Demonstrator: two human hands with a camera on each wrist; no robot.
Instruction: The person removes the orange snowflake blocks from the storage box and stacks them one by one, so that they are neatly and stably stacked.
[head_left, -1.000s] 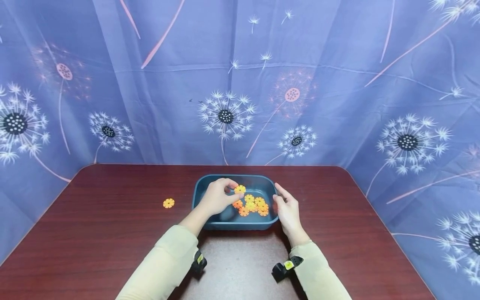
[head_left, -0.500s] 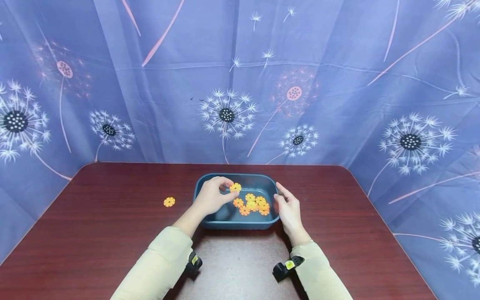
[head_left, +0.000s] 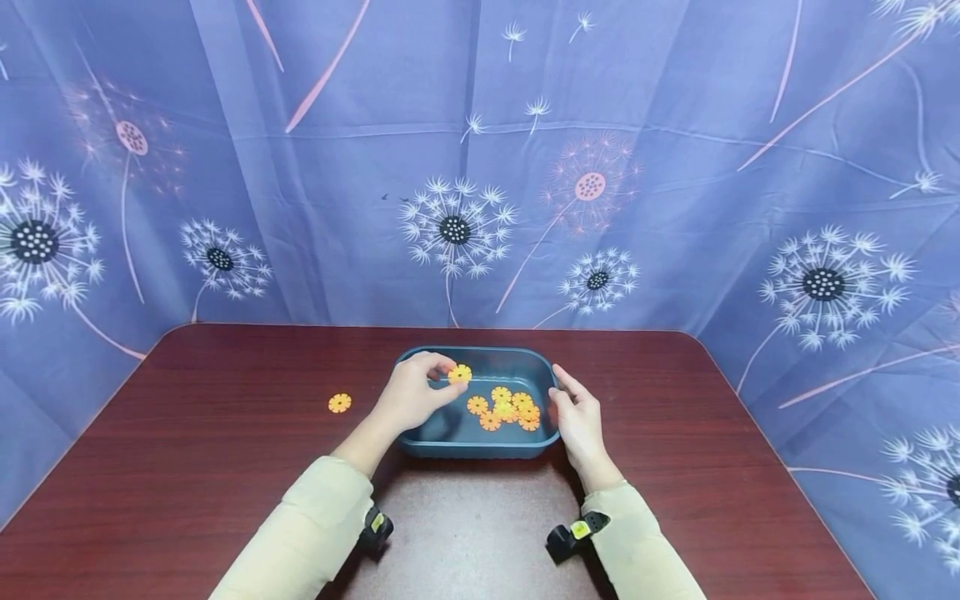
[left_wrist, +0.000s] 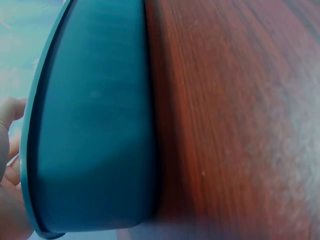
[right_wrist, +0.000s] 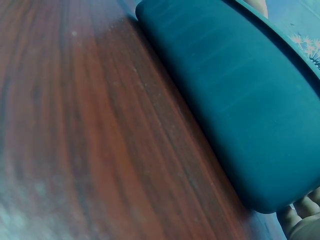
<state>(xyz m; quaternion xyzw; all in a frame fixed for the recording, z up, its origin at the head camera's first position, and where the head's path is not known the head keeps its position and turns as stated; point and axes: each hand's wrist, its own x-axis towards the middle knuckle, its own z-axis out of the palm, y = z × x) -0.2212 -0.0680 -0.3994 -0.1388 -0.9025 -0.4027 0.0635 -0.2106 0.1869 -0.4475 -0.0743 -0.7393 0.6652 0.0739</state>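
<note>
A dark teal plastic bin (head_left: 480, 451) stands on the table, with several yellow and orange notched discs (head_left: 504, 411) lying inside toward its right half. Between thumb and index finger, my left hand (head_left: 411, 393) pinches a yellow notched disc (head_left: 460, 374) over the left part of the bin. At the bin's right end, my right hand (head_left: 581, 425) grips the rim, thumb over the edge and fingers outside. The right wrist view has curled fingers (right_wrist: 302, 215) at the end of the bin's outer wall (right_wrist: 235, 100). In the left wrist view, the wall (left_wrist: 95, 110) hides the held disc.
One yellow notched disc (head_left: 340, 403) lies on the reddish-brown table (head_left: 225, 467) left of the bin. A blue dandelion-print curtain (head_left: 337, 208) hangs behind the table and along both sides.
My left hand has moved left over the bin, carrying the pinched disc away from the other discs. The right hand keeps its place on the rim.
</note>
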